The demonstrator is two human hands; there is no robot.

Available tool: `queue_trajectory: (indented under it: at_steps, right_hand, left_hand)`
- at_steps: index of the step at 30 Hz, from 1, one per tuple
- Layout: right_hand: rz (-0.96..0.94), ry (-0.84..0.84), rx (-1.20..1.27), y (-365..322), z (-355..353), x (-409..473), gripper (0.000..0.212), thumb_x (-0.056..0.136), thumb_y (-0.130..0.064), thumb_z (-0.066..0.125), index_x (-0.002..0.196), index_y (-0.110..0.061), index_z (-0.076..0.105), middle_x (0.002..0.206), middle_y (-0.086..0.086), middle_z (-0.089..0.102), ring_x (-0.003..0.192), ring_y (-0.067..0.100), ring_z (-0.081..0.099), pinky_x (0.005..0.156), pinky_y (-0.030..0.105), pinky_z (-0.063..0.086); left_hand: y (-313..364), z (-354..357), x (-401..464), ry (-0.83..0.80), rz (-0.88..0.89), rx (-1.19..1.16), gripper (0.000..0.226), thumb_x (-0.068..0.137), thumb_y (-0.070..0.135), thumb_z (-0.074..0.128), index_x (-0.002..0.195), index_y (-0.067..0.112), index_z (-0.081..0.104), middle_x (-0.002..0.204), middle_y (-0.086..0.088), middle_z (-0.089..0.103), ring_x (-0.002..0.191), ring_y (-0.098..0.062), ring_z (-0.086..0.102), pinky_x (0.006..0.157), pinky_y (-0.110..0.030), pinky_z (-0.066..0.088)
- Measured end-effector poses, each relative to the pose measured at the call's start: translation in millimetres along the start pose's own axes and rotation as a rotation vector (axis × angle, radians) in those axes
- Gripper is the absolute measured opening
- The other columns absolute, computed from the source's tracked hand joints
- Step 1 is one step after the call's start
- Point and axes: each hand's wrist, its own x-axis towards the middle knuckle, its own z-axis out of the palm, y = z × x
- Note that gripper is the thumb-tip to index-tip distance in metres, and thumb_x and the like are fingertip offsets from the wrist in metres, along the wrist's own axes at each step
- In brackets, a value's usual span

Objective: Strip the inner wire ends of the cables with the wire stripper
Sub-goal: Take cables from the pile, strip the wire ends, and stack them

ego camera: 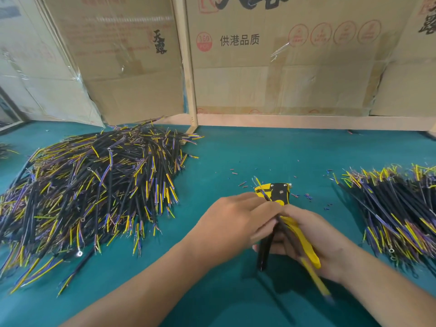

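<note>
My right hand grips the handles of a yellow and black wire stripper, whose jaws point away from me over the green table. My left hand pinches a black cable and holds it along the tool. The cable's yellow and blue inner wires lie across the stripper's jaws at the far end. Its other end, with yellow and blue wires, trails toward me, blurred.
A large heap of black cables with yellow and blue wire ends lies at the left. A second heap lies at the right. Small insulation bits are scattered around the tool. Cardboard panels in a wooden frame close off the back.
</note>
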Motion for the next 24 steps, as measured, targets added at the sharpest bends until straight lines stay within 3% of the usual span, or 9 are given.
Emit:
queue_trajectory:
  at_steps: [3, 6, 9, 15, 19, 21, 22, 24]
  right_hand:
    - [-0.005, -0.01, 0.053, 0, -2, -2, 0.034, 0.094, -0.019, 0.055, 0.11, 0.01, 0.062, 0.097, 0.028, 0.062, 0.084, 0.037, 0.066, 0.077, 0.052, 0.058]
    - [0.022, 0.004, 0.096, 1, -3, -1, 0.04, 0.087, -0.023, 0.059, 0.115, 0.005, 0.058, 0.097, 0.028, 0.066, 0.081, 0.037, 0.069, 0.073, 0.051, 0.059]
    - [0.047, 0.017, 0.126, 0, -2, 0, 0.041, 0.083, -0.024, 0.06, 0.115, 0.001, 0.057, 0.096, 0.028, 0.067, 0.079, 0.037, 0.069, 0.07, 0.051, 0.06]
    - [0.045, 0.023, 0.121, 2, -4, 1, 0.044, 0.08, -0.024, 0.063, 0.115, 0.002, 0.057, 0.098, 0.029, 0.066, 0.079, 0.037, 0.069, 0.071, 0.051, 0.059]
    - [0.037, 0.027, 0.119, 3, -4, 1, 0.046, 0.079, -0.024, 0.064, 0.116, 0.003, 0.058, 0.096, 0.029, 0.067, 0.079, 0.037, 0.07, 0.07, 0.05, 0.06]
    - [0.035, 0.028, 0.111, 3, -4, 2, 0.047, 0.078, -0.024, 0.064, 0.116, 0.003, 0.058, 0.096, 0.029, 0.067, 0.079, 0.037, 0.07, 0.069, 0.05, 0.06]
    - [0.034, 0.028, 0.109, 3, -4, 1, 0.047, 0.078, -0.025, 0.064, 0.116, 0.003, 0.058, 0.095, 0.028, 0.067, 0.079, 0.037, 0.07, 0.069, 0.05, 0.06]
    - [0.032, 0.027, 0.11, 3, -4, 1, 0.047, 0.078, -0.024, 0.064, 0.117, 0.003, 0.058, 0.095, 0.029, 0.067, 0.079, 0.038, 0.07, 0.069, 0.05, 0.06]
  left_hand:
    - [-3, -1, 0, 0.087, -0.104, 0.045, 0.013, 0.095, 0.018, 0.066, 0.086, 0.01, 0.07, 0.067, 0.003, 0.059, 0.061, -0.019, 0.055, 0.057, -0.033, 0.05]
    - [-5, 0, 1, 0.226, -0.618, -0.418, 0.024, 0.091, 0.025, 0.071, 0.07, 0.023, 0.059, 0.051, 0.007, 0.054, 0.044, -0.004, 0.044, 0.048, -0.016, 0.039]
    - [-15, -4, 3, 0.335, -0.95, -0.928, 0.036, 0.094, 0.018, 0.068, 0.063, 0.024, 0.053, 0.047, -0.003, 0.054, 0.036, -0.015, 0.043, 0.041, -0.021, 0.036]
    - [-17, -6, 4, 0.401, -0.999, -1.152, 0.033, 0.096, 0.014, 0.064, 0.068, 0.016, 0.047, 0.05, -0.005, 0.05, 0.04, -0.019, 0.045, 0.041, -0.023, 0.038]
    - [-18, -5, 2, 0.419, -0.957, -1.122, 0.028, 0.095, 0.014, 0.065, 0.07, 0.013, 0.053, 0.068, -0.006, 0.056, 0.06, -0.016, 0.054, 0.052, -0.024, 0.045]
    - [-20, -5, 1, 0.435, -0.948, -1.125, 0.008, 0.094, 0.009, 0.065, 0.087, 0.007, 0.062, 0.074, -0.004, 0.063, 0.065, -0.014, 0.06, 0.06, -0.024, 0.05]
    - [-20, -4, 2, 0.446, -0.954, -1.122, 0.009, 0.094, 0.007, 0.065, 0.102, 0.005, 0.061, 0.073, -0.004, 0.064, 0.065, -0.014, 0.062, 0.062, -0.024, 0.052]
    - [-21, -4, 3, 0.456, -0.986, -1.106, 0.045, 0.092, 0.007, 0.068, 0.131, 0.006, 0.046, 0.071, -0.007, 0.065, 0.061, -0.016, 0.062, 0.061, -0.025, 0.053]
